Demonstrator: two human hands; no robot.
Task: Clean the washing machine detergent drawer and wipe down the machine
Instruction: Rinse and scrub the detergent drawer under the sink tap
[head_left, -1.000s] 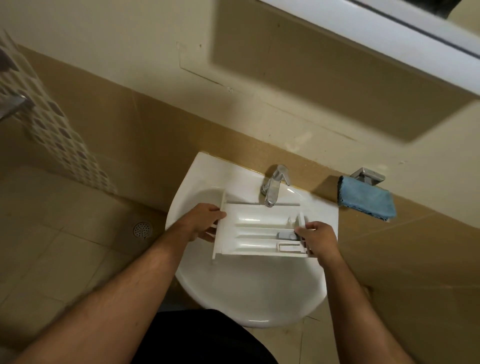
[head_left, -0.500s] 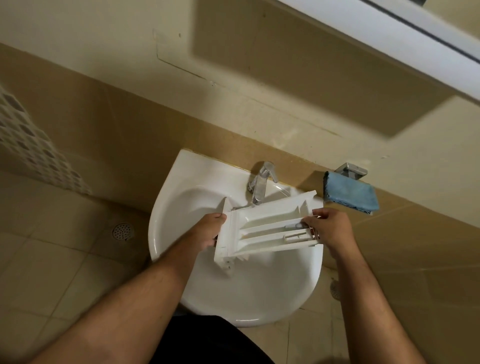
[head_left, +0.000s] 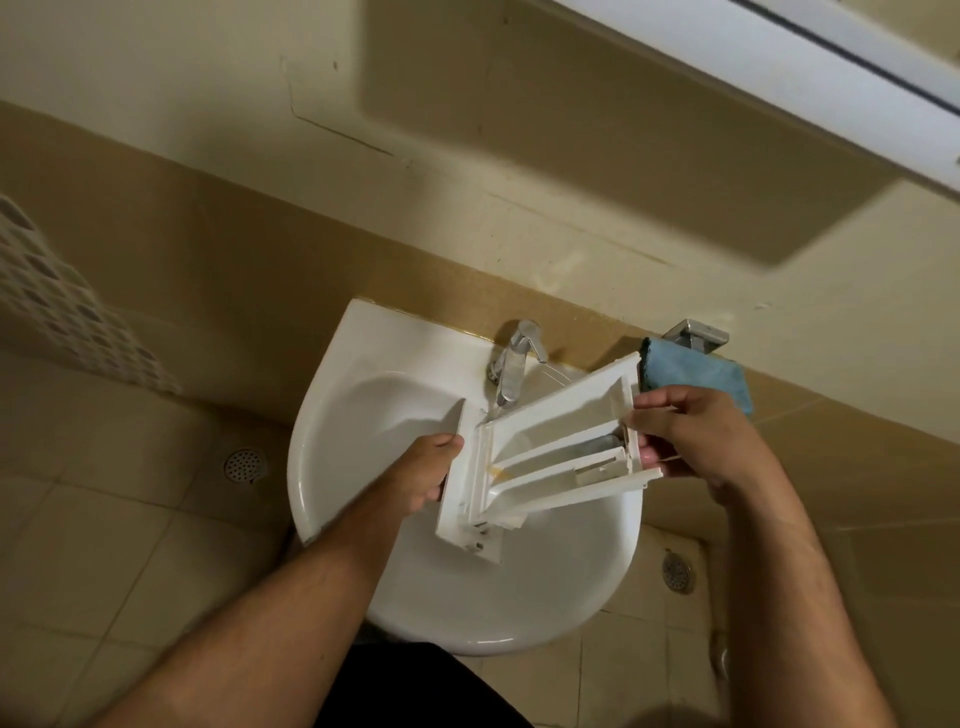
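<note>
Drawer: white plastic detergent drawer (head_left: 550, 447), centre of frame, held above the white sink (head_left: 395, 587). Tilted; its right end is raised toward the upper right, its front panel end hangs low at the left. Dividers and compartments face the camera. A small yellowish stain sits near the left end of one channel.
Left hand: left hand (head_left: 421, 478), left of centre, grips the drawer's low front panel end, thumb on top of the edge, fingers hidden behind the panel.
Right hand: right hand (head_left: 685, 436), right of centre, holds the raised end, fingers curled round its edge, fingertips pressed on the end wall.
Hands relative: well apart, one at each end of the drawer.
Tap: chrome tap (head_left: 511, 364) at the back of the sink, upper centre. A water stream runs from the spout onto the drawer's upper left corner.
Cloth: blue cloth (head_left: 696, 374) on a metal wall holder (head_left: 696, 335), right of the tap, just behind the drawer's raised end.
Floor: beige tiles; one round drain (head_left: 244, 465) at left, another (head_left: 678, 571) at lower right of the sink.
</note>
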